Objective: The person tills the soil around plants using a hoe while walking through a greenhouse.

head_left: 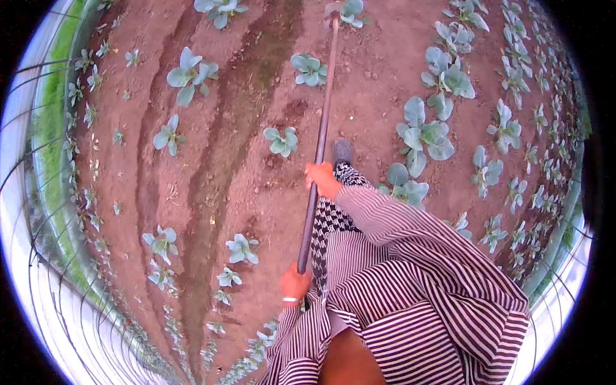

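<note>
A long-handled hoe [326, 109] reaches from my body out to the soil at the top of the view. Its blade end [332, 11] is at the ground close beside a leafy seedling [351, 11]; whether they touch I cannot tell. My right hand [323, 179] is closed around the middle of the shaft. Lower down, my left hand [296, 282], with a white band at the wrist, grips the butt end. One dark shoe [342, 153] shows just past my right hand, to the right of the shaft.
Young cabbage-like plants [282, 141] stand in rows on both sides, with larger ones [427, 136] to the right. Shallow furrows [224, 147] run through the brown soil on the left. Curved ribs and pale sheeting [25, 256] edge the plot.
</note>
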### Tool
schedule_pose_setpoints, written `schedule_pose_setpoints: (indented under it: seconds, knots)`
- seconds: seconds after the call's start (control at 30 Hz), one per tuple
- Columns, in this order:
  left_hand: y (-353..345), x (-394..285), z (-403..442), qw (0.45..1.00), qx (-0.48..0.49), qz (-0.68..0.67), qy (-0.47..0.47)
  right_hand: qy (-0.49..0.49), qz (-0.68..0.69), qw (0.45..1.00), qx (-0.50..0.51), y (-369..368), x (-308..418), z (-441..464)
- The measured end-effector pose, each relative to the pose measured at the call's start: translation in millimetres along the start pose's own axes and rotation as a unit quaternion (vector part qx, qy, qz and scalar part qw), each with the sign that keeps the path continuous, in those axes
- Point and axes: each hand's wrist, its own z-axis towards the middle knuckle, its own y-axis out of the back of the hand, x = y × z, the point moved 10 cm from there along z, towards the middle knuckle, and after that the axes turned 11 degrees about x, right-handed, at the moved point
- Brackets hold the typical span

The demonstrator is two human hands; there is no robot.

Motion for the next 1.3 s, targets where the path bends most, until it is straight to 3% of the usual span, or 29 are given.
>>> schedule_pose_setpoints:
  seconds: [0.03, 0.2, 0.3, 0.33, 0.37, 0.4, 0.47, 0.5, 0.6, 0.7, 0.8, 0.87, 0.97, 1.1, 1.23, 1.3]
  knots:
    - [-4.5, -7.7, 16.7, 0.999, -0.010, -0.017, -0.030, 0.051, 0.007, 0.998, 0.033, 1.7, 15.7, 15.5]
    - [-6.5, -53.8, 34.8, 0.992, -0.005, -0.093, -0.087, -0.002, -0.009, 0.998, 0.063, 28.0, 27.1, 57.5]
    - [-21.0, -34.5, 22.0, 0.996, 0.017, -0.065, -0.064, 0.093, -0.036, 0.983, 0.151, 36.3, -16.7, 60.2]
    - [-27.1, -19.2, 17.4, 0.997, 0.011, -0.041, -0.068, 0.122, -0.110, 0.971, 0.174, 33.9, -29.8, 51.7]
    - [-29.8, 2.9, 9.3, 0.997, 0.032, -0.059, -0.027, 0.087, -0.087, 0.979, 0.164, 33.3, -53.5, 44.6]
    - [-19.7, 0.2, -8.5, 0.995, 0.057, -0.064, -0.044, 0.053, -0.062, 0.985, 0.152, 35.2, -79.9, 39.3]
    - [-29.2, 43.2, -23.5, 0.997, 0.067, -0.032, -0.015, -0.063, 0.002, 0.997, 0.047, 28.3, -113.0, 5.6]
    - [-33.1, 63.5, -23.7, 0.996, 0.015, -0.074, -0.054, -0.074, -0.055, 0.996, -0.014, 13.6, -91.9, -24.2]
    - [-19.7, 56.9, -24.5, 0.994, 0.009, -0.109, 0.003, -0.016, -0.012, 1.000, -0.013, 1.0, -65.6, -18.2]
    - [2.0, 4.8, 9.5, 0.999, -0.024, 0.012, -0.027, 0.028, 0.048, 0.998, -0.024, -18.4, 12.5, -1.9]
    - [13.0, -53.8, 62.6, 0.990, -0.100, 0.031, -0.092, 0.059, -0.018, 0.997, 0.035, -35.2, 117.6, 23.7]
    - [28.2, -113.0, 85.0, 0.991, -0.097, -0.005, -0.088, 0.092, -0.011, 0.994, 0.055, -43.8, 192.5, 30.3]
    - [45.1, -200.5, 121.2, 0.971, -0.163, -0.067, -0.158, 0.164, 0.013, 0.984, 0.060, -43.9, 302.8, 44.3]
    - [53.9, -336.1, 145.4, 0.975, -0.105, -0.095, -0.171, 0.228, -0.079, 0.970, 0.020, -9.2, 432.6, 76.4]
    - [36.7, -411.8, 159.5, 0.980, -0.071, -0.110, -0.150, 0.172, -0.097, 0.979, -0.040, 43.1, 489.6, 114.9]
    - [24.4, -431.1, 165.8, 0.988, -0.048, -0.079, -0.122, 0.140, -0.129, 0.981, -0.028, 78.0, 471.5, 155.3]
